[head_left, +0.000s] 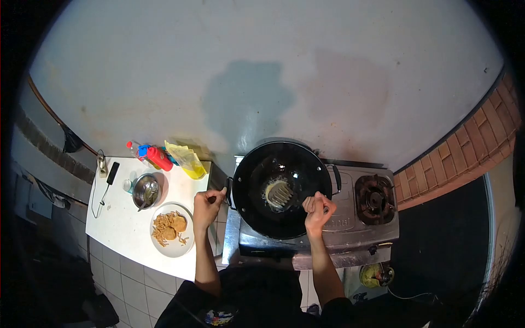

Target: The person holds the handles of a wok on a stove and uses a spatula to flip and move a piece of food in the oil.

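Observation:
A large black wok [257,221] sits on the left burner of a metal gas stove. In my right hand [317,213], closed in a fist at the wok's front right rim, is the handle of a slotted spatula [281,193]. Its slotted head lies over a pale round piece of food [269,191] bubbling in oil at the wok's bottom, hiding part of it. My left hand [208,208] is at the wok's left side, its fingers curled and pinching the wok handle [228,192].
On the white table [117,218] stand a plate [174,250] of fried food, a metal bowl [146,190], a red bottle [158,158] and a yellow pouch [188,162]. A black-handled tool [113,173] lies behind. The stove's right burner [375,199] is bare.

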`<state>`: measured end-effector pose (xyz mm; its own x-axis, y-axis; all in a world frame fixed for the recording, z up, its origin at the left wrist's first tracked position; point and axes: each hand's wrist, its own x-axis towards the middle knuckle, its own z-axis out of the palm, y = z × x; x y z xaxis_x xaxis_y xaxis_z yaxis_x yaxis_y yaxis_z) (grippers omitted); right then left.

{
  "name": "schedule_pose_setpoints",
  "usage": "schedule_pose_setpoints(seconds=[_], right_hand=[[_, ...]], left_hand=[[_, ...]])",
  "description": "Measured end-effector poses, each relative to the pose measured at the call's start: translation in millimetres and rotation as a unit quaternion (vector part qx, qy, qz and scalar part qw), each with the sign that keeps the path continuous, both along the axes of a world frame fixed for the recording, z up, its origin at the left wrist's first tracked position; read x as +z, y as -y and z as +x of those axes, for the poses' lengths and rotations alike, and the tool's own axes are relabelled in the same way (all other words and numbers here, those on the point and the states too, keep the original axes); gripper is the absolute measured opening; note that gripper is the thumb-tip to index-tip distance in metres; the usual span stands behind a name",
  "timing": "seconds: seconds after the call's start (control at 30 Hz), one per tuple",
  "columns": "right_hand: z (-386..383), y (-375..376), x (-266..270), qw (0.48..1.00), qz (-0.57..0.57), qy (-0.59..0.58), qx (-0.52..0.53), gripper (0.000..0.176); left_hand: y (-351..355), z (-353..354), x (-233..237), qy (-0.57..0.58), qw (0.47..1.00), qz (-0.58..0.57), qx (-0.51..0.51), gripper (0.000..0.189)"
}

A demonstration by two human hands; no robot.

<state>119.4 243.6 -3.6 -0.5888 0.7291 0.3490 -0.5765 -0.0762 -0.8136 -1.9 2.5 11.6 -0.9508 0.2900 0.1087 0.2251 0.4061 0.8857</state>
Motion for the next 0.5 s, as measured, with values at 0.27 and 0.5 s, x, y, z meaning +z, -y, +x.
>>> schedule_pose_setpoints(seconds=[0.27, 0.5], right_hand=[[-10.4, 2.8, -6.1, 0.998, -0.052, 0.001, -0.024, 0.043], [-8.9, 4.0, -11.8, 0.998, -0.06, 0.019, -0.015, 0.042]], left_hand=[[-0.9, 2.0, 4.6, 0.034, 0.999, -0.002, -0.002, 0.023], [-0.5, -0.3, -4.0, 0.002, 1.0, 0.001, -0.007, 0.021]])
